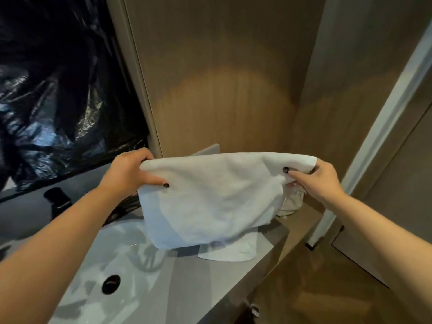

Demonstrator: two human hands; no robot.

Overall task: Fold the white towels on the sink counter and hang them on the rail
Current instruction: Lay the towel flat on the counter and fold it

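A white towel hangs doubled over in the air above the sink counter. My left hand pinches its upper left corner and my right hand pinches its upper right corner. Under it a second white towel lies flat on the counter. More crumpled white cloth sits behind my right hand, partly hidden. No rail is visible.
A white basin with a dark drain lies at the lower left, with a black tap behind it. Black plastic sheeting covers the wall above. A wooden wall panel stands straight ahead and a door frame at the right.
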